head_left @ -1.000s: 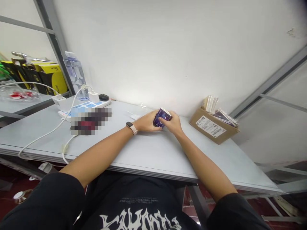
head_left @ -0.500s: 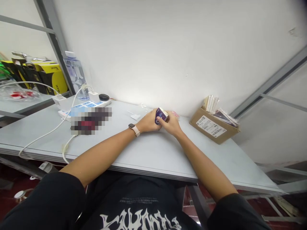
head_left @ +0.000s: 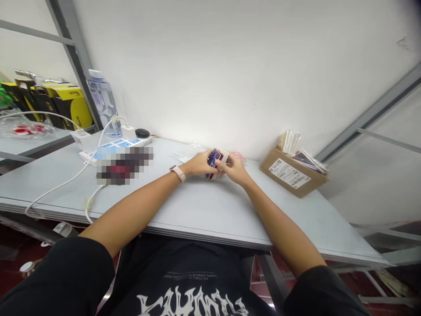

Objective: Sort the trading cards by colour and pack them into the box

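Note:
A deck of cards (head_left: pixel 214 159) with dark blue and purple faces is held between my two hands above the table, its pale edges turned up and to the right. My left hand (head_left: pixel 198 163), with a pale-banded watch (head_left: pixel 178 173) on the wrist, is closed on the deck's left side. From the right, my right hand (head_left: pixel 237 170) grips the deck, the thumb lying across its face. Some cards at the lower side look fanned or offset. Behind my right hand lies a pink packet (head_left: pixel 238 156), partly hidden.
A cardboard box (head_left: pixel 289 173) of wrapped packets stands on the right of the table (head_left: pixel 210 206). At left are a power strip (head_left: pixel 115 147) with white cables, a water bottle (head_left: pixel 104 103), a black case (head_left: pixel 142 133) and a blurred-out object. Clear plastic lies near the wall.
My left hand has shifted slightly left and its fingers have loosened around the deck. The cards have spread, showing more edges and a lower part. My right hand stays nearly in place.

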`<state>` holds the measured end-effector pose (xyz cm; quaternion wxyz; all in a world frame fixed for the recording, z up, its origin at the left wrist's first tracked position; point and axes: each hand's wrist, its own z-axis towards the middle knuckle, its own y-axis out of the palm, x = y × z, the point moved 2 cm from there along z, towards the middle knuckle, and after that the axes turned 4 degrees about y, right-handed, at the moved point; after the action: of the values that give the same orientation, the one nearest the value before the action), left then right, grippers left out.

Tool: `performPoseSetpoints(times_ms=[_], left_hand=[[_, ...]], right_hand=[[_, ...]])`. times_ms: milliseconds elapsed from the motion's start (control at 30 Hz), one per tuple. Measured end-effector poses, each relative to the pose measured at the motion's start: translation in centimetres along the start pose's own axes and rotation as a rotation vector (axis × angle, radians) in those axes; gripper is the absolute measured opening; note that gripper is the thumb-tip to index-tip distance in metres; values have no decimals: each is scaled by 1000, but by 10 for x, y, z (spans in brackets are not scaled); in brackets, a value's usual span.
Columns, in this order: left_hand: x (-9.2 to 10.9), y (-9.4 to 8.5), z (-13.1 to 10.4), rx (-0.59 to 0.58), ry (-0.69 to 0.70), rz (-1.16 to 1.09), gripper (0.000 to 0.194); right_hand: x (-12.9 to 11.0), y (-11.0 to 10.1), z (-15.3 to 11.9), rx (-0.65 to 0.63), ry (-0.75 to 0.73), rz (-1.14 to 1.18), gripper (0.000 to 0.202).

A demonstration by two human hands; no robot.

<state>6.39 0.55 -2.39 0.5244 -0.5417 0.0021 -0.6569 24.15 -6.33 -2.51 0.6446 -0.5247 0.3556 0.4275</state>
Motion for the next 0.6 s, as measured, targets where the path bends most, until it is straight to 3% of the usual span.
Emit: performPoseSetpoints(times_ms=[233,433,500,600], left_hand=[[16,3,-3,-23,-79,161,51],[18,7,-4,13,-114,173,72],[17,8,-4,12,-133,171,81],[15,8,-3,-15,-160,212,88]], right_hand=[[8,1,3,65,0,-26,52],[17,-2,9,107,121,153,42],[15,-5,9,75,191,213,34],[12,-8,6,-85,317,261,29]])
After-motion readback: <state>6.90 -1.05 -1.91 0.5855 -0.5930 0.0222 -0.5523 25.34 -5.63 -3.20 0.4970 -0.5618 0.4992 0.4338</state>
